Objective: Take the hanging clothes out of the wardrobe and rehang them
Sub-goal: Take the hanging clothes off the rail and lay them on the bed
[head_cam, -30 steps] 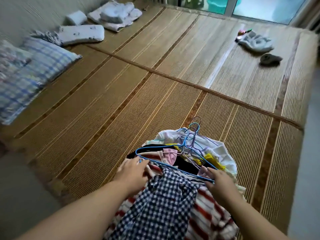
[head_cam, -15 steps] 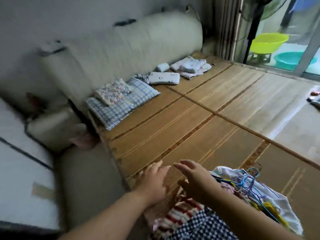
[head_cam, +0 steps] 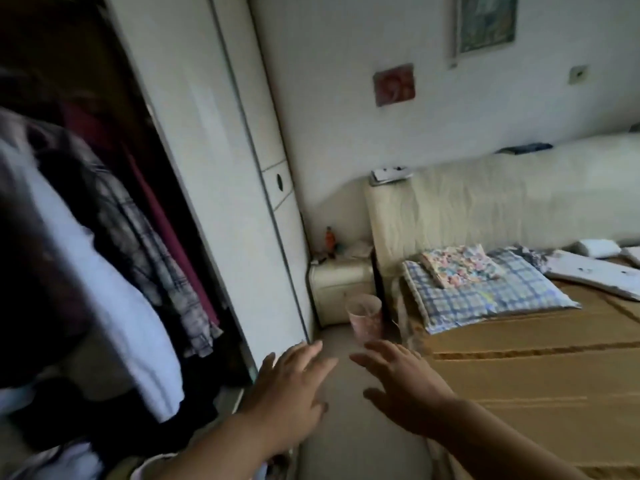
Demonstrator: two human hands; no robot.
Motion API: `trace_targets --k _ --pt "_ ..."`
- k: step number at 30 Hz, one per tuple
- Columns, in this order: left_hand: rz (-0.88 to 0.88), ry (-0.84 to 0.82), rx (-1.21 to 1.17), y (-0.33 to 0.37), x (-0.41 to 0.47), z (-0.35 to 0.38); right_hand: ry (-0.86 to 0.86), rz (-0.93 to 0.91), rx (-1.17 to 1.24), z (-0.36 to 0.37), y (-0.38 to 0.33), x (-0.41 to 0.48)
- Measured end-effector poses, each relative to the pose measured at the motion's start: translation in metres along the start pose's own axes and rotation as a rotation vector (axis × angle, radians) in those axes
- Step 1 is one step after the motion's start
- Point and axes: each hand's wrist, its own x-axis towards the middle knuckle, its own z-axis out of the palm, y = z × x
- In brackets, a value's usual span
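Here, both hands hover empty just right of the open wardrobe [head_cam: 104,74]. The left hand [head_cam: 291,386] and right hand [head_cam: 401,389] have fingers straight and spread, holding nothing. The hanging clothes [head_cam: 104,265] stay inside the wardrobe, up and left of the left hand and apart from it: 1 white garment [head_cam: 117,317], 1 grey plaid shirt [head_cam: 156,251], 1 maroon garment [head_cam: 173,209]. Right of the wardrobe's white sliding door [head_cam: 214,161] stand a nightstand [head_cam: 339,289] and a pink bin [head_cam: 365,317].
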Motion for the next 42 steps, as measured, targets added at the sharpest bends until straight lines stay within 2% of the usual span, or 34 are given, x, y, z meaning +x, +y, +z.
trace_targets --k 5,10,18,23,30,37,42 --pt "-0.174 0.094 0.069 -0.089 -0.044 -0.045 0.061 -0.170 -0.052 -0.014 -0.083 0.079" --pt "-0.352 0.257 0.175 -0.147 -0.075 -0.101 0.187 -0.327 -0.073 -0.048 -0.167 0.148" --pt "-0.641 0.385 0.378 -0.198 -0.107 -0.195 0.403 -0.607 0.012 -0.115 -0.275 0.234" --pt "-0.822 0.402 0.574 -0.209 -0.134 -0.249 0.452 -0.769 0.135 -0.142 -0.321 0.284" --pt "-0.863 0.486 1.029 -0.219 -0.177 -0.340 0.392 -0.955 0.282 -0.187 -0.378 0.351" --pt "-1.052 0.519 1.191 -0.230 -0.181 -0.389 0.264 -0.942 0.350 -0.211 -0.432 0.410" --pt "-1.084 0.577 1.224 -0.238 -0.177 -0.394 0.180 -0.884 0.404 -0.221 -0.467 0.444"
